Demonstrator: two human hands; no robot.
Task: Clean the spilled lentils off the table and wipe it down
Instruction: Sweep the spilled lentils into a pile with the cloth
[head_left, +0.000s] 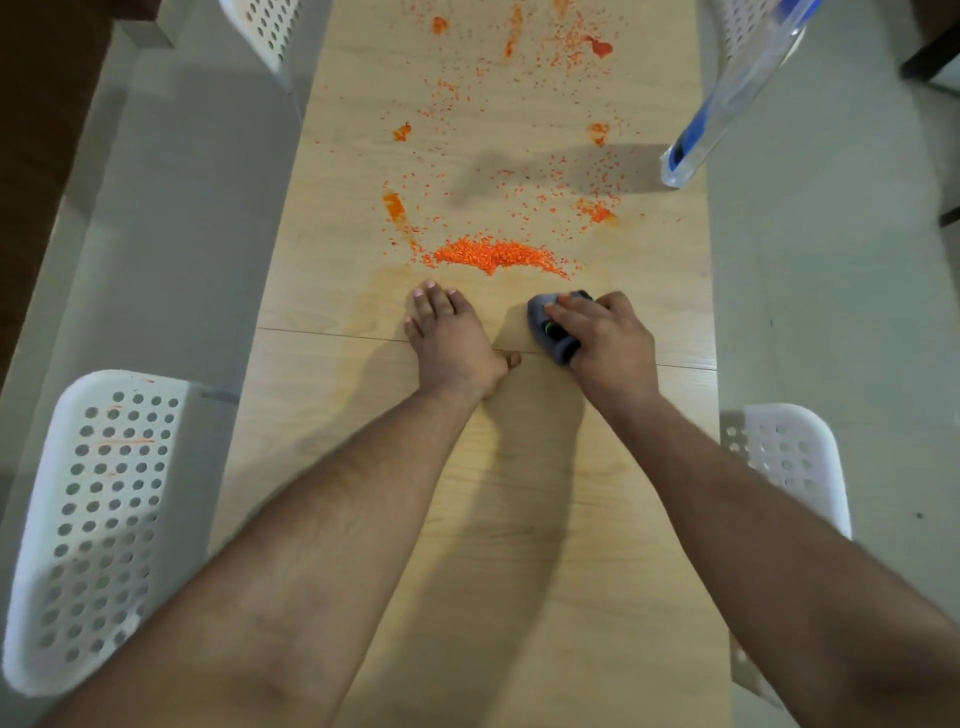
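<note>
Head view: at the left we see a white chair (98, 519). On the wooden table (322, 291) our left hand (452, 343) lies flat with fingers straight, probably to steady us. Behind it the lentils (493, 254) are heaped. Our right hand (605, 338) grips a grey cloth (545, 317), ready to wipe.

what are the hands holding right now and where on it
The right hand grips a bunched grey cloth from above; the left hand lies flat on the table, holding nothing.

Matt pale wood table (519, 545), grey cloth (550, 325), perforated white plastic chairs (98, 514).
</note>
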